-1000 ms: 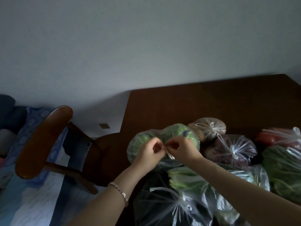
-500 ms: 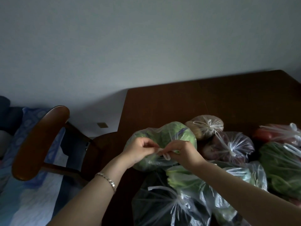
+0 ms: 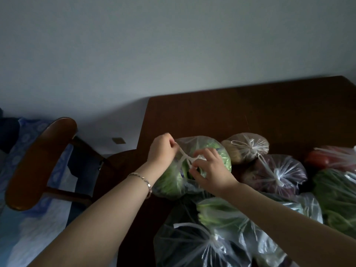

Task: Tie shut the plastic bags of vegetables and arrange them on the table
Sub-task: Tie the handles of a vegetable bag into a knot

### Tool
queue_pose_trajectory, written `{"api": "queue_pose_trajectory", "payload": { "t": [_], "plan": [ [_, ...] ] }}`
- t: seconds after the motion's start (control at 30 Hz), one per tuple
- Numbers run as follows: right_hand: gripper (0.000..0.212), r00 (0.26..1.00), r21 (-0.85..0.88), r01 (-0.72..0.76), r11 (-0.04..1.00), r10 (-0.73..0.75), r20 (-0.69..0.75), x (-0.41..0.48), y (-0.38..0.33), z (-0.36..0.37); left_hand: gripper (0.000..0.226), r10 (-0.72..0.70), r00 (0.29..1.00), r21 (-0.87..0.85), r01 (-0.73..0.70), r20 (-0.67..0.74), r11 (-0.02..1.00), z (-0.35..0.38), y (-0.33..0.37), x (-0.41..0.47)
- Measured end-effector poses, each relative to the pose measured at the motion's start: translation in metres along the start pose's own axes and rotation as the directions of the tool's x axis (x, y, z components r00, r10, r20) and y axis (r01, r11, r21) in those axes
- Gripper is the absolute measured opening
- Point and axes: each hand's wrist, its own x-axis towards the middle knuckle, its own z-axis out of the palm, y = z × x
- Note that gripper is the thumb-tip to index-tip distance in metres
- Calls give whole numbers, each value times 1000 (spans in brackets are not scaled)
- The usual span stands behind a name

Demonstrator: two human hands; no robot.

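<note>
A clear plastic bag of green cabbage (image 3: 171, 182) lies near the left edge of the dark wooden table (image 3: 231, 112). My left hand (image 3: 161, 149) pinches one stretched handle of this bag at its upper left. My right hand (image 3: 210, 170) grips the other handle over the middle of the bag. A twisted white strand of plastic runs between the two hands. Around it lie tied bags: a brownish one (image 3: 246, 149), a purple one (image 3: 277, 174), a red one (image 3: 331, 157), leafy green ones (image 3: 339, 199) and a dark one (image 3: 192, 245) at the front.
A wooden chair (image 3: 38, 160) stands left of the table, its seat close to the table edge. Behind it lies blue patterned bedding (image 3: 25, 228). A pale wall rises behind the table. The far half of the tabletop is bare wood.
My hands were together over the cabbage bag. Now my left hand has pulled up and to the left, stretching the handle strand, and my right hand has opened its fingers wider over the bag.
</note>
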Motion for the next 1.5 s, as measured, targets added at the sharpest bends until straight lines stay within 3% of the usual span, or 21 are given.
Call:
{"api": "queue_pose_trajectory", "payload": {
  "t": [0.1,0.17,0.23,0.27,0.33,0.4,0.47,0.5,0.57,0.63,0.7,0.73,0.8,0.9,0.97,1.03,1.1,1.2,1.3,1.33,1.5],
  "plan": [
    [29,1000,-5,7,1000,-7,7,12,8,5,14,98,995,237,-104,37,966,2,-1,25],
    [24,999,-1,29,1000,-29,-16,16,13,8,14,26,999,147,-21,-34,989,2,1,40],
    [18,997,-4,64,998,-64,-52,18,15,8,16,-191,979,-52,187,-77,981,3,2,57],
    [16,995,18,85,996,-84,-60,21,17,7,17,-307,952,-127,302,-18,945,6,0,68],
    [17,991,135,119,984,-110,-75,21,13,2,19,-480,852,-256,522,211,814,10,-2,76],
    [22,997,306,68,950,-54,-56,25,9,-2,22,-535,704,-433,710,467,556,17,-4,82],
    [28,994,438,-100,894,107,9,31,-1,-3,23,-512,627,-536,775,587,335,20,-2,84],
    [33,980,452,-195,871,192,52,36,-4,-2,23,-520,625,-557,772,582,305,20,-2,86],
    [39,953,372,-303,877,280,115,41,-7,5,23,-563,655,-560,744,504,364,20,-8,93],
    [40,957,263,-288,921,265,122,38,3,11,13,-567,727,-488,683,386,544,20,-16,99],
    [39,984,80,-158,984,150,93,26,21,15,16,-487,837,-229,540,251,810,23,-28,100],
    [37,994,-30,-69,997,71,82,19,32,18,20,-430,876,-83,456,220,886,27,-33,98],
    [31,994,-190,37,981,-17,105,6,45,23,20,-370,903,39,371,218,928,35,-38,93],
    [26,994,-262,50,964,-23,106,1,48,27,19,-397,891,16,403,220,915,45,-37,93],
    [27,997,-101,-23,995,30,67,3,45,25,20,-414,888,-50,431,202,901,47,-39,91],
    [26,990,244,-139,960,133,40,11,34,13,21,-430,888,-136,452,165,881,44,-43,82],
    [22,966,513,-257,819,232,112,25,18,-3,20,-407,905,-189,424,119,886,43,-47,68],
    [21,937,752,-345,561,247,246,51,1,-11,18,-400,913,-217,406,74,888,42,-46,50],
    [18,877,891,-412,191,346,332,73,-2,-2,22,-459,887,-284,450,36,847,40,-45,41],
    [21,847,888,-440,134,391,361,77,2,2,24,-484,874,-328,466,29,822,40,-45,38],
    [26,759,776,-566,279,545,357,88,11,18,25,-474,874,-504,361,-112,784,19,-31,27]
  ]
}}
